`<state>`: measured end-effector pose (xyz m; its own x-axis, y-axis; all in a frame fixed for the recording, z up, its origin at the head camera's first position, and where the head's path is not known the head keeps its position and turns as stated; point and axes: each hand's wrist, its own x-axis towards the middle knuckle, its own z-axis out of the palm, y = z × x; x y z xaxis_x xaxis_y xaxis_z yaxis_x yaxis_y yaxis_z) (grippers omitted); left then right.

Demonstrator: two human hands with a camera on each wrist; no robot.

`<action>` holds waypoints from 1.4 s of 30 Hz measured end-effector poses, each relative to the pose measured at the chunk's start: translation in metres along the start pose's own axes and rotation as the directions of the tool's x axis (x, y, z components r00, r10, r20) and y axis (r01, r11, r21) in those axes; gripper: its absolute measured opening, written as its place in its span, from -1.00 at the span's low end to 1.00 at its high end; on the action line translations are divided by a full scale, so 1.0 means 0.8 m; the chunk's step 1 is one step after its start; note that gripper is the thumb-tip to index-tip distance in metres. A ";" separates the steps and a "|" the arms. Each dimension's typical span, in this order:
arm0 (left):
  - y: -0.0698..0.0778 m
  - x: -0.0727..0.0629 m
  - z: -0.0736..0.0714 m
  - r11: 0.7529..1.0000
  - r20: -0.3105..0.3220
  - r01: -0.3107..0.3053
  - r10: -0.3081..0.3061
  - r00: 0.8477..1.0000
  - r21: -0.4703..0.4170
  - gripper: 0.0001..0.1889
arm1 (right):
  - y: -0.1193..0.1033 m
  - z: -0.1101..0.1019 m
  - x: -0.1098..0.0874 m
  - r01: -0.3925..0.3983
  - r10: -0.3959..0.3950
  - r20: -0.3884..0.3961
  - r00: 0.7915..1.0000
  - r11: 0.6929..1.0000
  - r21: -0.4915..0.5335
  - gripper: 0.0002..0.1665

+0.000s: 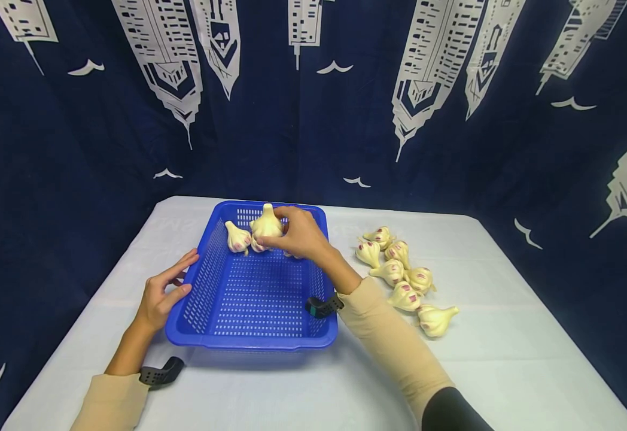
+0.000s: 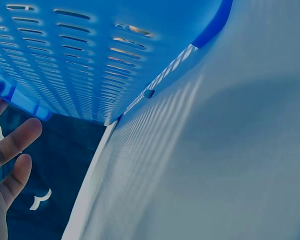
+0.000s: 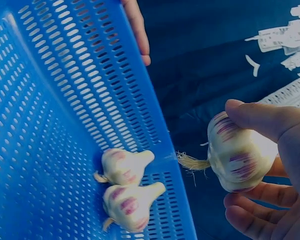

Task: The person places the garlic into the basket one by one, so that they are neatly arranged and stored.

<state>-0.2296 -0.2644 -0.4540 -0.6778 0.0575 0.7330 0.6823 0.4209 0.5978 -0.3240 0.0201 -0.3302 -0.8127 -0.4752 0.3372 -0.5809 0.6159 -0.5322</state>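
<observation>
Through my cameras I'm seeing a dark blue cloth (image 1: 303, 131) with white building pictures hanging behind the white counter (image 1: 507, 359). A blue basket (image 1: 259, 305) is sitting there, and a bunch of garlic (image 1: 390, 272) is lying to its right. The left hand (image 1: 160, 296) is touching the basket's left rim, its fingers spread. The right hand (image 1: 301, 234) is hiding some of the other garlic (image 1: 237, 238) inside the basket; its thumb and fingers are pinching one garlic bulb (image 1: 267, 224) just above.

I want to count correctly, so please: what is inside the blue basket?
At the far end of the blue basket lie at least two garlic bulbs. The right hand holds another bulb over them. Hand and bulb cover part there, so the total is hidden.
</observation>
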 end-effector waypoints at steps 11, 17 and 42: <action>0.000 0.001 0.000 1.000 0.002 -0.006 0.006 1.000 -0.001 -0.46 | -0.010 0.021 0.016 0.032 -0.030 0.098 0.995 0.999 -0.017 -0.35; 0.000 -0.001 0.000 1.000 0.003 -0.019 0.019 1.000 -0.015 -0.47 | -0.011 0.033 0.028 0.041 -0.039 0.139 0.990 0.999 -0.010 -0.33; 0.000 0.001 -0.002 1.000 0.044 -0.019 0.019 0.999 0.019 -0.47 | -0.010 0.086 0.057 -0.026 0.073 0.356 0.932 0.991 -0.135 -0.32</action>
<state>-0.2298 -0.2657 -0.4531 -0.6763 0.1049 0.7291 0.6900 0.4365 0.5773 -0.3531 -0.0495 -0.3639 -0.7833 -0.6216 -0.0011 -0.5606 0.7071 -0.4310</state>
